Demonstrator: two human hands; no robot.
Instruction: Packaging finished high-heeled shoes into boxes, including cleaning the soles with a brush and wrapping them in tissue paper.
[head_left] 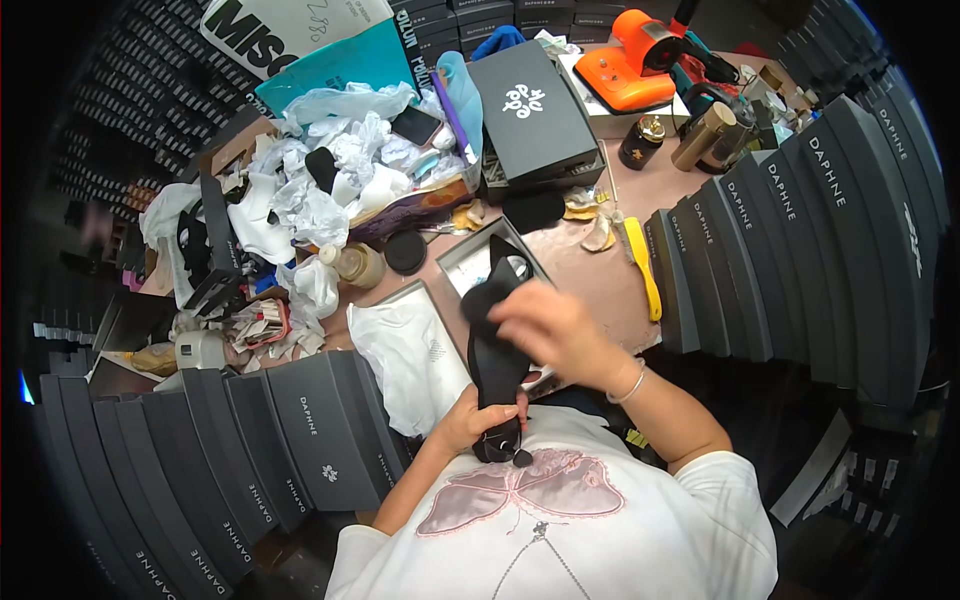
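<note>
A black shoe (492,358) stands lengthwise in front of my chest, its thin strap and a small round black piece hanging at the near end. My left hand (473,420) is closed around its near part. Over the shoe's far half hovers my right hand (562,335), its fingers bent and smeared by motion; whether they touch it is unclear. Just beyond, an open grey shoebox (462,268) holds another black item, partly hidden behind the shoe. To its left lies white tissue paper (390,350) over a second open box part (440,335).
Stacked dark shoeboxes flank me at left (325,435) and right (740,260). Behind are a pile of crumpled paper (335,150), a large grey box (535,105), an orange device (625,80), a dark jar (641,145) and a yellow-handled brush (642,268).
</note>
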